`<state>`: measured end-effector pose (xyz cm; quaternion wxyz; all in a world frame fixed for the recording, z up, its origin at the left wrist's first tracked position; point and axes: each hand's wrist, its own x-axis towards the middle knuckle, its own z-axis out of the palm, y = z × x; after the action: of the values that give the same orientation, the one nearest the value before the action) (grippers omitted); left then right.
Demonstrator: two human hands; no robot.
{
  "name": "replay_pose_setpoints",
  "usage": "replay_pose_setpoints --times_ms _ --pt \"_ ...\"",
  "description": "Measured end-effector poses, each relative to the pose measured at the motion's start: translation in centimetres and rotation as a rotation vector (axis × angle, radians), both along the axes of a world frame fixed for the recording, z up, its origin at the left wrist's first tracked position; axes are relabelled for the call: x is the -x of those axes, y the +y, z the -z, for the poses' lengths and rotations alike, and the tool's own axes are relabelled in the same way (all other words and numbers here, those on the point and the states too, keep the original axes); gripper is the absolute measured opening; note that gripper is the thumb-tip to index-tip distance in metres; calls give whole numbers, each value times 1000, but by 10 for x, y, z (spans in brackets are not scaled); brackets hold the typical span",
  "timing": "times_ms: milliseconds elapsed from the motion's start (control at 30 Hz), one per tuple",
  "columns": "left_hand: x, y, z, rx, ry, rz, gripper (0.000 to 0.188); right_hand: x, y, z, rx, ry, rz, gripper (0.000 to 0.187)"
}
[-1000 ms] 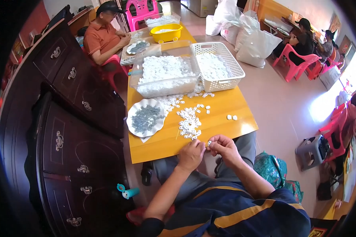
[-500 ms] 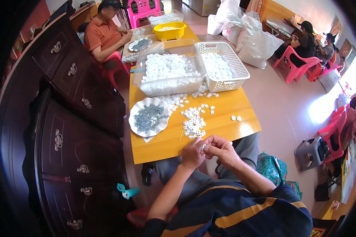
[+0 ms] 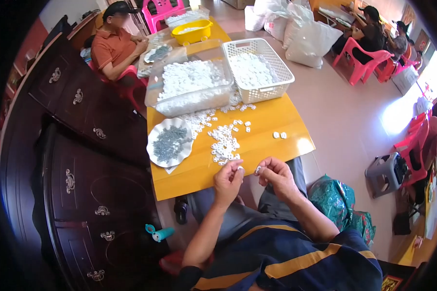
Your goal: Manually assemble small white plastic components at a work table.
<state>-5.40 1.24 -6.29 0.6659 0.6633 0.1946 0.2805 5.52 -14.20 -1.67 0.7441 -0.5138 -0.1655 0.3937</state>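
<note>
Just past the near edge of the yellow wooden table [image 3: 272,145], my left hand [image 3: 227,185] pinches a small white plastic piece [image 3: 240,168]. Beside it and apart from it, my right hand [image 3: 279,178] is closed on another small piece [image 3: 258,169], pale with a dark part; its detail is too small to tell. A loose pile of similar white plastic pieces [image 3: 222,143] lies on the tabletop in front of my hands. To its left, a wavy-rimmed white plate [image 3: 188,156] holds many small grey parts. Two white pieces [image 3: 279,135] lie on their own to the right.
A clear bin [image 3: 189,103] and a white basket [image 3: 277,87], both full of white pieces, stand farther back, with a yellow tub [image 3: 192,34] behind. Dark drawers [image 3: 82,169] line the left. A person in orange [image 3: 112,51] sits at the far left; white sacks [image 3: 310,43] stand beyond.
My hands were together over one small white piece; now they have parted, each pinching a piece. The view has shifted, so the table sits slightly left and higher.
</note>
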Motion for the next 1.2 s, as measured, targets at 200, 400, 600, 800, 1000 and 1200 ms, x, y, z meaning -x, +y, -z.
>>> replay_pose_setpoints --times_ms 200,400,600,800,1000,1200 --pt "-9 -7 -30 94 -45 95 16 -14 -8 3 -31 8 63 12" --pt "-4 -16 -37 91 43 114 23 -14 -9 18 -39 46 72 15" --pt "-10 -20 -34 52 66 119 23 -17 -11 29 -2 37 51 15" --pt "-15 -20 -29 60 39 117 22 -17 -10 32 12 -17 55 13" --pt "-15 -19 -29 40 63 126 22 -15 -9 29 63 -71 48 12" --pt "-13 -19 -29 8 86 114 20 -13 -8 32 70 -97 48 11"
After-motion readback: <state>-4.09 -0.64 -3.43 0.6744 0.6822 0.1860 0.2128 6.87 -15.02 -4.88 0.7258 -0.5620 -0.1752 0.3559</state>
